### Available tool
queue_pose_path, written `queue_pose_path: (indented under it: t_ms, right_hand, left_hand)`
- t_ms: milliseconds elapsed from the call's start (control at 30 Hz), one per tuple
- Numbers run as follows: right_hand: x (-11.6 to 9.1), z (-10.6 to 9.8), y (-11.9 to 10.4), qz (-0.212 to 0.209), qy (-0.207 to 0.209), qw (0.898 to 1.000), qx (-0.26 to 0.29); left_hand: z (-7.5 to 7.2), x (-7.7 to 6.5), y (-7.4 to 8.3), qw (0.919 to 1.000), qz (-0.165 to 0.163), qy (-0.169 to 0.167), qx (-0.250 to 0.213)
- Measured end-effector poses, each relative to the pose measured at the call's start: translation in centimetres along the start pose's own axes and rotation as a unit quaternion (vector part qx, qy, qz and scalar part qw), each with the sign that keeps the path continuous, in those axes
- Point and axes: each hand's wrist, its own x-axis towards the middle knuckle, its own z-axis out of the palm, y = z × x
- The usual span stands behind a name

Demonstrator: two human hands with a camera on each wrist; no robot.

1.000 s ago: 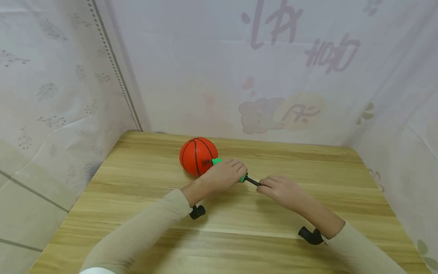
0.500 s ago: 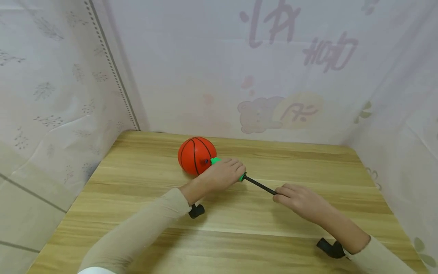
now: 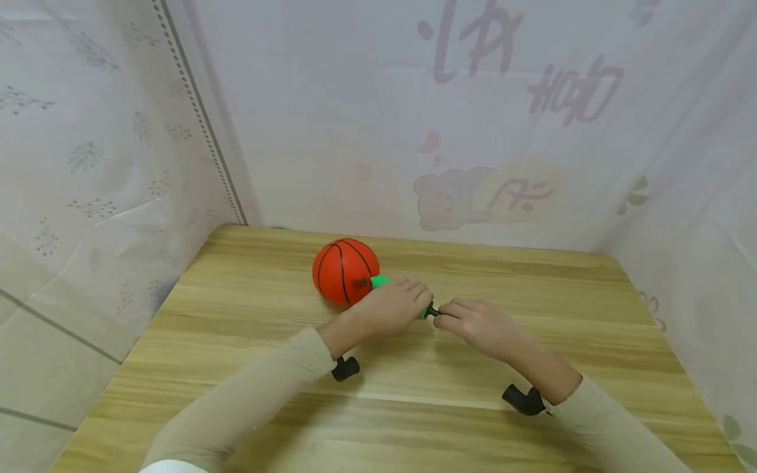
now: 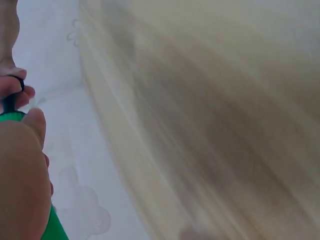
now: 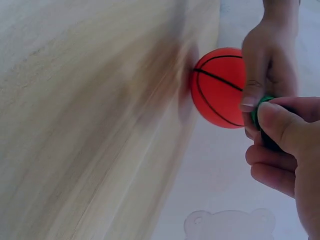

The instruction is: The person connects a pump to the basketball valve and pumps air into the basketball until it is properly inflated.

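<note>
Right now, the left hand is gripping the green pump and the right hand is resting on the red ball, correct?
Not quite: the right hand holds the black rod, clear of the red ball, as the head view shows. The left hand does grip the green pump.

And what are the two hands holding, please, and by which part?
A green pump: the left hand grips it round the body, the right hand holds its black handle.

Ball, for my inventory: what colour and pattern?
The ball: red with black lines, clearest in the head view.
</note>
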Motion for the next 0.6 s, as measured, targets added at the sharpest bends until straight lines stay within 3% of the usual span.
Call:
queue_pose_path:
  t_ms: [133,267,433,600]
  right_hand:
    - [-1.0,-0.4,-0.2,0.002,0.016,1.0,0.001]
    - [-3.4,-1.7,-0.9,0.009,0.039,0.999,0.001]
    - [-6.2,-3.2,-1.9,0.025,0.035,0.999,-0.009]
    - [-6.4,-3.6,-1.9,0.029,0.026,0.999,-0.004]
  left_hand:
    - [-0.2,0.1,-0.3,0.9999,-0.002,-0.006,-0.009]
    - [-0.2,0.1,-0.7,1.0,0.002,-0.004,-0.008]
    - [-0.1,0.0,-1.1,0.9999,0.007,-0.004,-0.014]
    - [-0.1,0.0,-1.1,0.9995,0.006,0.001,-0.032]
